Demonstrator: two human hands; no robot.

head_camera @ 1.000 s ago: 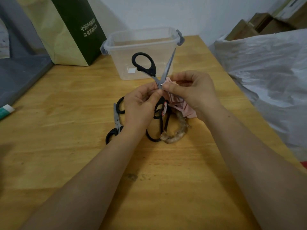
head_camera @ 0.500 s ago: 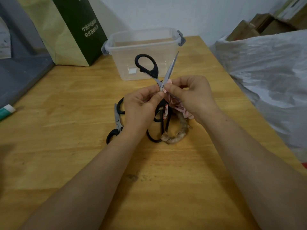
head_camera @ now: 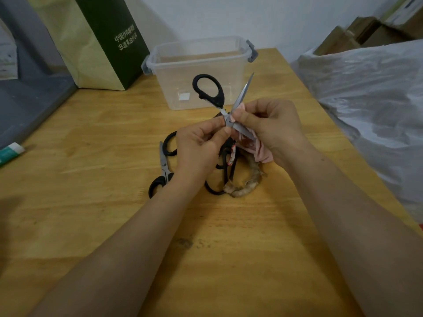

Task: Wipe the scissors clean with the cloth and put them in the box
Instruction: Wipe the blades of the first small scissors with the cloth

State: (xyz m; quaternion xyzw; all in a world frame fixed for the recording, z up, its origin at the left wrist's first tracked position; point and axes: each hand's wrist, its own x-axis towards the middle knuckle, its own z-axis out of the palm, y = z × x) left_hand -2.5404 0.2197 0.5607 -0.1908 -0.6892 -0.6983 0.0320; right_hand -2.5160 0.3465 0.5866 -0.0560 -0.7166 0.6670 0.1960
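I hold black-handled scissors (head_camera: 209, 90) spread open above the table, one handle loop up and one blade pointing up to the right. My left hand (head_camera: 199, 147) pinches them near the pivot. My right hand (head_camera: 272, 129) grips a pink cloth (head_camera: 261, 152) and presses it against the lower blade near the pivot. Behind them stands a clear plastic box (head_camera: 199, 65) with grey latches, its lid off. More black-handled scissors (head_camera: 163, 165) lie on the table under my hands, partly hidden.
A green and tan paper bag (head_camera: 98, 40) stands at the back left. A crumpled tan rag or cord (head_camera: 247, 186) lies beside the scissors pile. White plastic sheeting (head_camera: 366, 99) covers the right side. A small tube (head_camera: 11, 152) lies at the left edge.
The held scissors have shifted slightly, and my right hand has slid the cloth along the blade toward the pivot. The box and the pile have not moved.
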